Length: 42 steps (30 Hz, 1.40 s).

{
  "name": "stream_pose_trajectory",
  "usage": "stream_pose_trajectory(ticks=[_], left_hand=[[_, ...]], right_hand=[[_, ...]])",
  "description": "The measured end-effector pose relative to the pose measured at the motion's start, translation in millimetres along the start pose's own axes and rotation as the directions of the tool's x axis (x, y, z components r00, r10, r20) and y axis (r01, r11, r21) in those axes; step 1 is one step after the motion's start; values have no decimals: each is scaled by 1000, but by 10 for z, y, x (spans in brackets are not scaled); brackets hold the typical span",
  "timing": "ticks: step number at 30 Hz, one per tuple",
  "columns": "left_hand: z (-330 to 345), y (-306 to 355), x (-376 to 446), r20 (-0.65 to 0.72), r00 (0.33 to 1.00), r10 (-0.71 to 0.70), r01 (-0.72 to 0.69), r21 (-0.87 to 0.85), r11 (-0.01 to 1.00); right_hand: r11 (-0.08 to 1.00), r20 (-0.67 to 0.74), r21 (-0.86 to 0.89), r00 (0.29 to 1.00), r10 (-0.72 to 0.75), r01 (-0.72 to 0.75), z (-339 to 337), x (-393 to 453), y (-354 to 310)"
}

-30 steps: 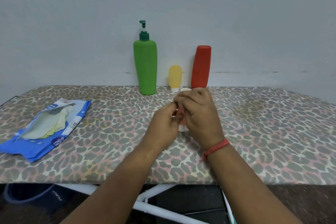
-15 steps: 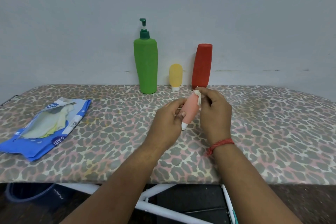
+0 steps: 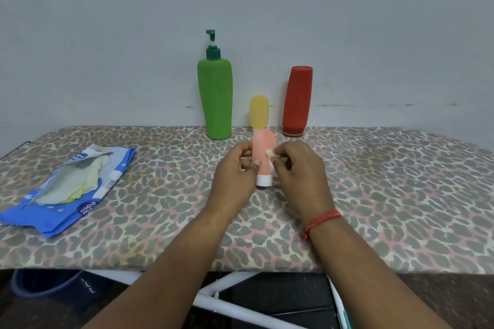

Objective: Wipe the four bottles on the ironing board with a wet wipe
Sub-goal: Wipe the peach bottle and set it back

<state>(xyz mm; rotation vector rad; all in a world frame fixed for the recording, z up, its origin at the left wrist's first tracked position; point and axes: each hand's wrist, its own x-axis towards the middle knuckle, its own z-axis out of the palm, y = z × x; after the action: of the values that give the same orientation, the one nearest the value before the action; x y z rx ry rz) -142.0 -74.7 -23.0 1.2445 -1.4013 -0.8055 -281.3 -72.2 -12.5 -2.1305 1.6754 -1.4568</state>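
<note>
A small pink bottle [image 3: 263,152] with a white cap stands cap-down, upright, over the middle of the ironing board [image 3: 374,195]. My left hand [image 3: 235,171] grips its left side. My right hand [image 3: 299,168] pinches a small wad of wet wipe [image 3: 270,156] against the bottle's right side. At the back by the wall stand a tall green pump bottle [image 3: 215,99], a small yellow bottle [image 3: 258,112] and a red bottle [image 3: 297,101] resting on its cap.
An opened blue pack of wet wipes [image 3: 66,189] lies at the left of the leopard-print board. Under the board are its white legs [image 3: 213,299] and a dark blue bucket [image 3: 45,286] at the lower left. The grey wall stands right behind the bottles.
The pink bottle has gone from tilted and hidden behind my right hand to upright. My right hand has slid with the wipe to the bottle's right side.
</note>
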Motion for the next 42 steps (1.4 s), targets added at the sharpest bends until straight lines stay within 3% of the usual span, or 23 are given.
stream_pose_trajectory(ticks=[3, 8, 10, 17, 21, 25, 29, 31, 34, 38, 40, 42], left_hand=[[24, -13, 6, 30, 1000, 1, -1, 11, 1000], [-24, -45, 59, -34, 992, -121, 116, -109, 987], [-20, -50, 63, -40, 994, -107, 102, -102, 990], [4, -12, -7, 263, 965, -7, 19, -45, 999], [80, -9, -19, 304, 951, 64, -68, 3, 998], [42, 6, -17, 259, 966, 17, -10, -31, 999], [19, 11, -4, 231, 972, -36, 46, -35, 998], [40, 26, -26, 243, 970, -28, 31, -9, 999], [60, 22, -37, 243, 970, -12, 16, -16, 1000], [34, 17, -13, 225, 974, 0, 5, -19, 1000], [35, 8, -7, 239, 971, -20, 31, -42, 999], [28, -14, 10, 261, 965, -29, 47, -64, 997]], right_hand=[[999, -85, 41, 996, -11, 14, 3, 70, -58], [1000, 223, -7, 975, -14, 16, -7, -72, -11], [999, 264, -8, 964, -36, 40, -32, -104, 6], [997, 16, 73, 1000, 25, -26, -7, -19, -23], [996, -162, 67, 986, -40, 52, -35, 70, -58], [994, 43, -8, 993, -110, 111, 8, 49, -118], [988, 216, 40, 964, -152, 147, -60, -69, -81], [987, 197, 40, 967, -162, 157, -98, -44, -73], [991, 53, -2, 990, -132, 132, -83, 63, -115], [972, 211, 28, 949, -233, 233, -48, 26, -67], [985, 183, 57, 968, -171, 163, -60, 14, 9], [997, 27, 74, 999, -26, 24, -67, 72, 54]])
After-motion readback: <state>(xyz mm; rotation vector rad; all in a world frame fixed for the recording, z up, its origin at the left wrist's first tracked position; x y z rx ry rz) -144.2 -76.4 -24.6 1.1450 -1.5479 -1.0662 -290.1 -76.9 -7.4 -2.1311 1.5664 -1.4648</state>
